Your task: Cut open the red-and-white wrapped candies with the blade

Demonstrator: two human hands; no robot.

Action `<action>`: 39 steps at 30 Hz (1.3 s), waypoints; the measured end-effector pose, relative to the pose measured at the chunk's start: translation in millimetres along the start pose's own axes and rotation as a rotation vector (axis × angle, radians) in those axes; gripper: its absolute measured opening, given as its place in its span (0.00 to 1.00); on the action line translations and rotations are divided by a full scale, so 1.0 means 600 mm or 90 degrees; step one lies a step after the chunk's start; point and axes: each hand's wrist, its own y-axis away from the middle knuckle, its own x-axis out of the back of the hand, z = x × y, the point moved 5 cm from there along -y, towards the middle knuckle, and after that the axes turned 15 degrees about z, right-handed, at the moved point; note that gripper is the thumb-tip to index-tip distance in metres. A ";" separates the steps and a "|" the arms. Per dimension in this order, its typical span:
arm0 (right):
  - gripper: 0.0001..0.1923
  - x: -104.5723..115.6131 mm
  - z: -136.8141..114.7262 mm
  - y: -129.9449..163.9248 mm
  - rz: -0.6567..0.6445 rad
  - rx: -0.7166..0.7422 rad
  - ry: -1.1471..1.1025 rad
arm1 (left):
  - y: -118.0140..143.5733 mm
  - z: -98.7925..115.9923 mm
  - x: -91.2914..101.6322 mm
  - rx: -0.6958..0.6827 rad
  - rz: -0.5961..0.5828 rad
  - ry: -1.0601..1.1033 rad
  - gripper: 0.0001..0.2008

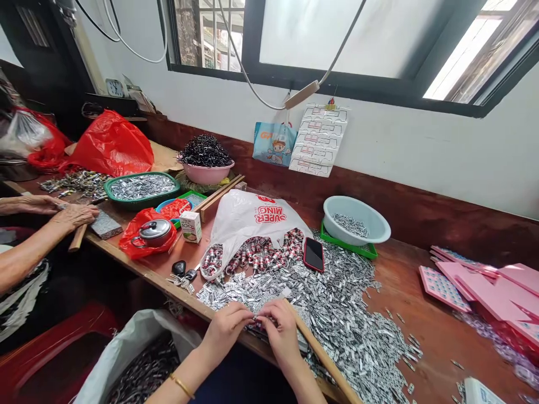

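Your left hand (228,327) and right hand (281,324) are pinching a small, mostly hidden part (255,318); flat silver metal pieces (353,314) are lying beyond, nearer the right.

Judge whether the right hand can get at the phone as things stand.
Probably yes: the phone lies uncovered among the metal pieces beyond the right hand, and nothing tall stands between, though that hand looks busy beside the left hand.

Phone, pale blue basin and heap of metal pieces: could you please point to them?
Phone (314,255): head view, middle of screen.
Pale blue basin (362,210): head view, inner wall.
Heap of metal pieces (343,303): head view, its middle.
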 end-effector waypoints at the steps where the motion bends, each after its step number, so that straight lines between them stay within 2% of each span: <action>1: 0.08 0.001 0.000 0.002 0.003 0.003 -0.001 | 0.002 -0.002 -0.001 0.002 -0.004 0.001 0.10; 6: 0.08 0.007 -0.003 0.005 0.006 -0.007 0.015 | 0.004 -0.003 -0.004 0.037 -0.035 0.026 0.11; 10: 0.05 0.013 -0.015 0.007 -0.019 -0.016 0.000 | -0.014 0.016 0.007 0.163 -0.007 0.102 0.09; 13: 0.08 0.012 -0.010 0.013 -0.041 -0.147 -0.092 | -0.024 0.030 0.012 0.282 0.034 0.164 0.07; 16: 0.09 0.007 -0.004 0.020 -0.051 -0.287 -0.208 | -0.022 0.037 0.009 0.357 0.056 0.214 0.07; 19: 0.10 0.019 -0.014 0.016 -0.006 -0.279 -0.228 | -0.019 0.039 0.006 0.390 0.020 0.201 0.08; 21: 0.07 0.031 -0.029 0.013 -0.006 -0.226 -0.185 | -0.022 0.043 0.008 0.370 -0.043 0.154 0.08; 24: 0.04 0.046 -0.052 0.010 -0.034 -0.162 -0.131 | -0.035 0.057 0.019 0.262 -0.119 0.082 0.09; 28: 0.06 0.060 -0.071 0.009 -0.048 -0.141 -0.109 | -0.049 0.080 0.041 0.081 -0.129 0.030 0.11; 32: 0.08 0.068 -0.096 0.007 -0.076 -0.066 -0.090 | -0.057 0.111 0.057 -0.063 -0.127 0.012 0.12; 36: 0.11 0.077 -0.118 0.008 -0.072 -0.005 -0.064 | -0.066 0.130 0.065 -0.110 -0.144 0.009 0.12; 39: 0.09 0.082 -0.121 0.012 -0.062 -0.019 -0.071 | -0.068 0.130 0.060 -0.114 -0.187 0.016 0.12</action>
